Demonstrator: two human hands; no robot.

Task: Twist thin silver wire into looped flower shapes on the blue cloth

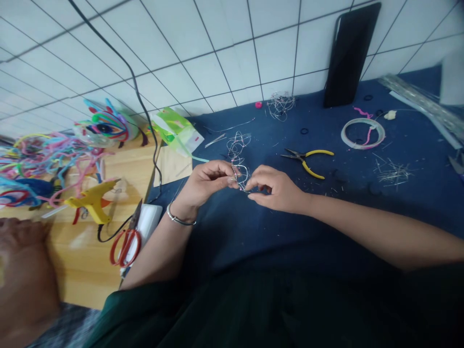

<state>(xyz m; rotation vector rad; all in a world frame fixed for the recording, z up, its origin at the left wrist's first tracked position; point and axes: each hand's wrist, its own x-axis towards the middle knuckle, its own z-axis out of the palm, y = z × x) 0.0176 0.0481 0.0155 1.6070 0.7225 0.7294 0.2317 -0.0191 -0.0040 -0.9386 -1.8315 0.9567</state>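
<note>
Between my hands is a chain of thin, silvery bent wire (pixel 238 143) with loops and small pinkish beads. My left hand (pixel 206 182), with a bracelet (pixel 177 220) at its wrist, pinches the wire near its lower loop between thumb and fingertips. From the other side, my right hand (pixel 277 188) has its thumb and forefinger closed around the wire's lower end. The far loops reach away over the dark blue cloth (pixel 232 246). Pliers (pixel 308 159) with yellow handles lie just beyond my right hand, jaws parted.
Right of the pliers are a wire coil (pixel 363 134) and scattered pins (pixel 393 171). A phone (pixel 350 55) leans against the tiled wall. On the wooden table at left lie red-handled scissors (pixel 125 246), a yellow glue gun (pixel 93 200) and pipe cleaners (pixel 68 154); another person's hand (pixel 23 241) rests there.
</note>
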